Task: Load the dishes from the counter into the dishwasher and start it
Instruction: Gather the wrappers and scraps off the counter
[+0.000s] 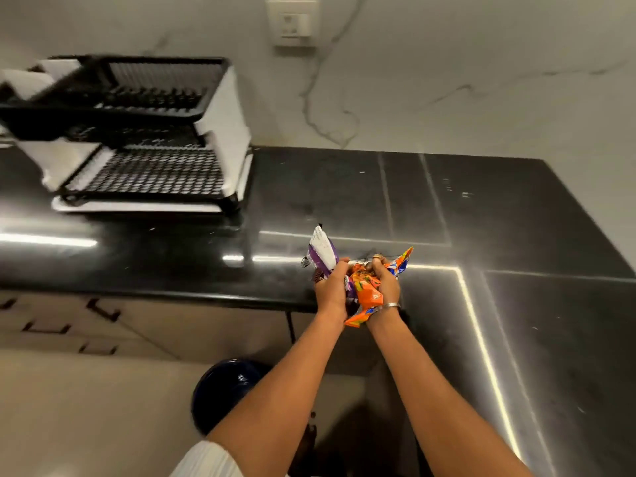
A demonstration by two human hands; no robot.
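Note:
Both hands meet just above the front edge of the black counter (344, 187). My left hand (331, 287) grips a crumpled purple and white wrapper (321, 251). My right hand (385, 285), with a silver bangle at the wrist, grips crumpled orange wrappers (366, 296) that bulge between the two palms. No dishes and no dishwasher show in this view.
A two-tier black and white dish rack (144, 139) stands on the counter at the back left, blurred. A wall socket (292, 22) sits on the marble wall. A dark blue round object (227, 390) is on the floor below the counter. Drawer fronts (69, 321) run under the counter at left.

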